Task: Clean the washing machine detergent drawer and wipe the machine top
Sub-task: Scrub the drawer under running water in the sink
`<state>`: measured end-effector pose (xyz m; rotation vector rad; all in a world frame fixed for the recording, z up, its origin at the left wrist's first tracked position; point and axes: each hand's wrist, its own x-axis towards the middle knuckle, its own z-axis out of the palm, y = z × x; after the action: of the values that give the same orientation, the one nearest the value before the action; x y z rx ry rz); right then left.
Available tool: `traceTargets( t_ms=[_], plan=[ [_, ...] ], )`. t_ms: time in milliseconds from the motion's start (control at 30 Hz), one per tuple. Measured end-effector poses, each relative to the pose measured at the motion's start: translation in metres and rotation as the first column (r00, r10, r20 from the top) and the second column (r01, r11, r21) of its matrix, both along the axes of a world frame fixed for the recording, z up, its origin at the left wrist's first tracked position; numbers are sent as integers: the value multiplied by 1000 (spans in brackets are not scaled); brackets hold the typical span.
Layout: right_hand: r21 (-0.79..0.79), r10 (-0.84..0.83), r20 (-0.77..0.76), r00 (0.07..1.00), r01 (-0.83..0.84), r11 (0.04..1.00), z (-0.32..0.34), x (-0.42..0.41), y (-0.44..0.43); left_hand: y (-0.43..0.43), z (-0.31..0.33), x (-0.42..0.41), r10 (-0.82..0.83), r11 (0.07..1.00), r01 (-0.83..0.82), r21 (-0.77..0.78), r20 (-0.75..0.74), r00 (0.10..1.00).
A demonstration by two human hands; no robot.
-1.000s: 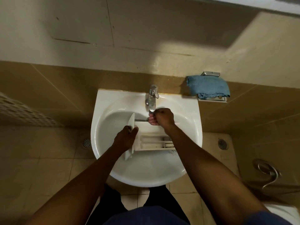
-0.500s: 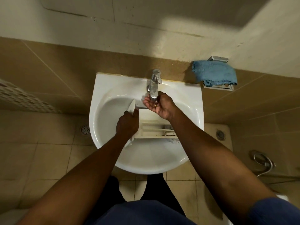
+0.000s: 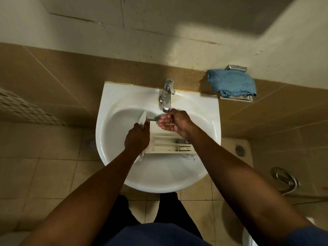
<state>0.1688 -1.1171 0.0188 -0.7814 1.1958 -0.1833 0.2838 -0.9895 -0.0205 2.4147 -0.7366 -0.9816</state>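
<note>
The right hand (image 3: 173, 122) had turned palm-up, cupped and empty, under the chrome tap (image 3: 166, 96) — rinsing apparently beginning; the left hand (image 3: 137, 139) gripped the white plastic detergent drawer (image 3: 166, 144).

White sink (image 3: 113, 98), detergent drawer (image 3: 165, 139) in its basin, blue cloth (image 3: 230, 82) on wall rack (image 3: 236, 99)

We see both forearms bare up to above the elbow. A dark blue shirt (image 3: 159, 235) covers the body at the lower edge, and its short sleeve (image 3: 308, 236) shows on the right arm. The legs are in black trousers (image 3: 124, 212). On one finger of the right hand (image 3: 175, 123) we notice a thin ring (image 3: 171, 124), which looks golden.
</note>
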Motion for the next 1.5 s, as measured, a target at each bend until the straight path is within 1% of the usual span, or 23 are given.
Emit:
traceTargets(
  t_ms=[67, 133, 167, 200, 233, 267, 400, 500, 633, 667, 733, 800, 867, 933, 1067, 1133, 1233, 1267, 1300, 1333, 1400, 1433, 1500],
  plan=[
    [-84, 104, -63, 993, -109, 990, -2, -6, 25, 0, 1, 0, 13, 1000, -13, 2, -18, 1000],
    [-361, 230, -138, 963, -265, 894, -14, -11, 54, -1, 4, -1, 25, 1000, -25, -4, -19, 1000],
    [-568, 328, -242, 913, -407, 715, -25, -17, 65, -1, 5, -2, 32, 999, -32, -10, -18, 999],
    [-695, 414, -385, 825, -554, 458, -32, -23, 74, -1, 5, -3, 38, 999, -38, -17, -19, 999],
    [-730, 457, -504, 733, -644, 227, -36, -31, 79, -1, 5, -3, 42, 999, -42, -27, -18, 999],
    [-717, 482, -571, 665, -690, 103, -38, -41, 80, -1, 5, -2, 44, 999, -44, -29, -17, 999],
    [-525, 403, -806, 433, -838, -148, -29, -73, 58, 1, 4, -2, 37, 999, -37, -28, -18, 999],
    [-410, 322, -874, 364, -908, -86, -22, -66, 41, 2, 4, -3, 52, 998, -53, -36, -25, 998],
    [-593, 458, -696, 553, -802, 68, -28, -25, 76, 1, 3, -2, 63, 997, -64, -34, -29, 998],
    [-631, 470, -666, 579, -774, 58, -29, -28, 84, 1, 3, -2, 63, 997, -64, -36, -31, 998],
    [-679, 419, -686, 595, -730, -76, -33, -55, 81, 1, 3, -2, 63, 997, -65, -38, -36, 997],
    [-612, 327, -775, 541, -771, -175, -31, -86, 60, 2, 2, -2, 70, 997, -72, -42, -41, 997],
    [-488, 307, -849, 431, -861, -142, -23, -91, 48, 2, 3, -3, 68, 997, -70, -45, -47, 997],
    [-446, 293, -876, 382, -873, -195, -21, -63, 55, 1, 4, -4, 61, 997, -62, -42, -32, 998],
    [-598, 372, -755, 541, -800, -50, -26, -26, 88, -1, 8, -5, 59, 997, -59, -40, -8, 998],
    [-674, 356, -707, 610, -735, -80, -29, -46, 87, 0, 8, -5, 58, 998, -58, -37, -14, 998],
    [-604, 331, -761, 558, -795, -47, -31, -74, 63, 0, 7, -4, 63, 997, -65, -37, -35, 997],
    [-550, 338, -778, 530, -834, 42, -29, -78, 54, 0, 7, -4, 67, 997, -69, -38, -46, 997],
    [-546, 346, -746, 569, -820, 173, -27, -78, 44, 1, 7, -3, 73, 996, -75, -47, -58, 996],
    [-591, 322, -652, 686, -726, 351, -21, -74, 37, 3, 7, -1, 74, 995, -78, -62, -64, 995],
    [-578, 68, -277, 958, -223, 785, -5, -60, 23, 7, 9, 3, 56, 990, -59, -129, -26, 998],
    [-424, -90, -117, 989, 32, 905, 2, -50, 17, 10, 12, 6, 44, 984, -42, -173, 9, 999],
    [-115, -251, 68, 966, 257, 959, 9, -33, 5, 13, 14, 11, 49, 971, -39, -236, 36, 998]
  ],
)
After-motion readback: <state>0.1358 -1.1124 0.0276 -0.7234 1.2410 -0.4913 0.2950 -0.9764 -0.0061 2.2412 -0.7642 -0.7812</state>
